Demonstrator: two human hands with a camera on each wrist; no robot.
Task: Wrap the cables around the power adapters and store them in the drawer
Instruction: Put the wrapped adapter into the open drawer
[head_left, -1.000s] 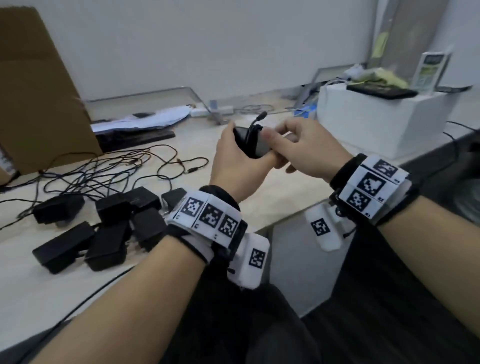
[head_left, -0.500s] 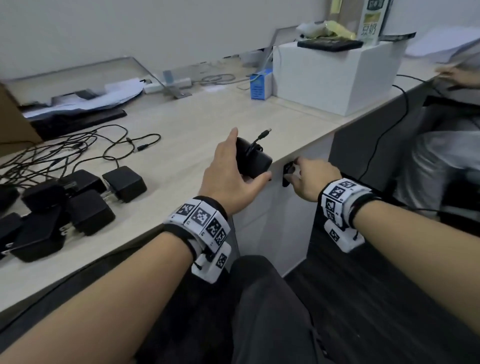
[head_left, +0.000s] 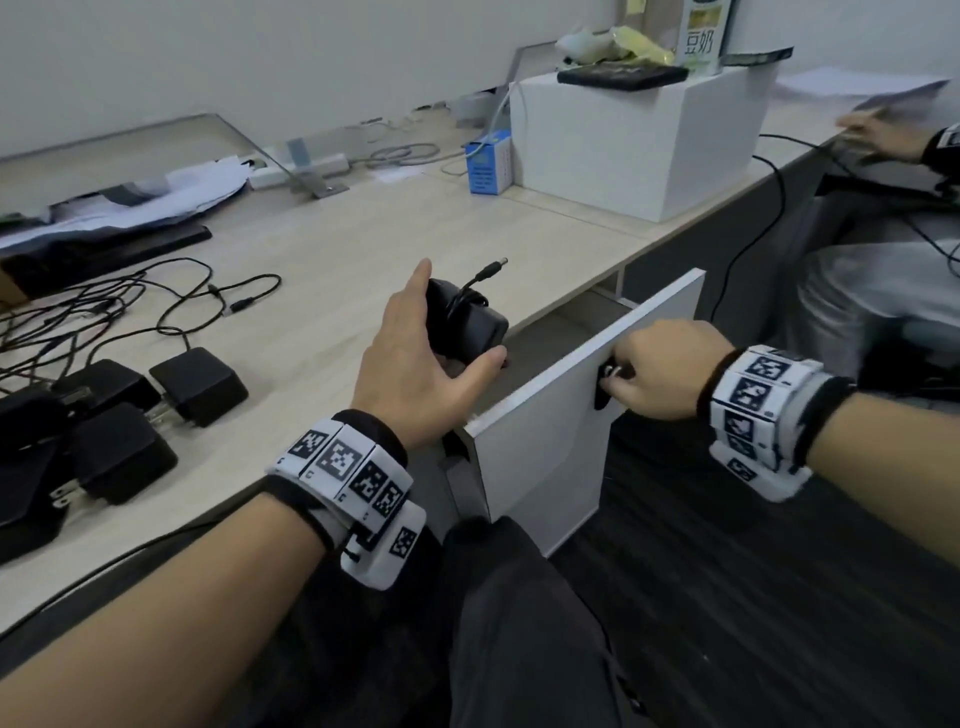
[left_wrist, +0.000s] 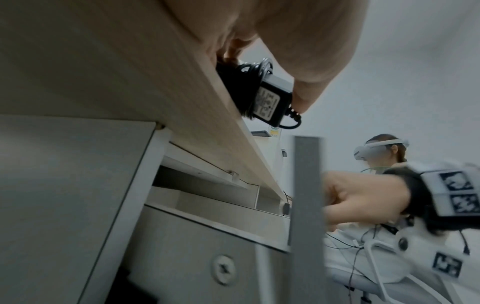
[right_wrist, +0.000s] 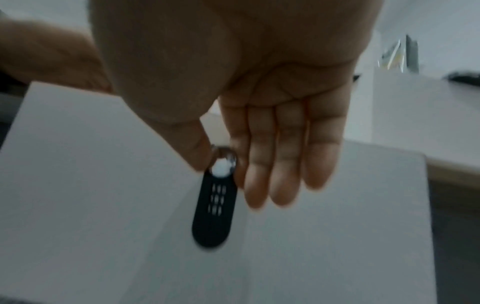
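Head view: my left hand (head_left: 415, 358) holds the wrapped power adapter (head_left: 467, 325) over the table (head_left: 332, 291) edge, thumb under its near end, index finger straight along its far side, the plug tip sticking up free. My right hand (head_left: 654, 371) pinches the small knob on the drawer (head_left: 545, 447) front, which stands partly pulled out. To do this well I'd judge the drawer needs more opening before I lower the adapter straight down, keeping the coil trapped so it doesn't spring loose — that free plug end could snag the table lip. Left wrist view: the adapter (left_wrist: 262, 96) sits between my thumb and fingertips just above the table edge, label facing out, cable loops bunched at its top; the drawer cavity below looks open, and I cannot tell what lies in it. Right wrist view: thumb and index finger close on the metal knob (right_wrist: 223, 162) above a black oval plate (right_wrist: 214, 209) — the other fingers (right_wrist: 285, 156) hang straight, touching nothing.
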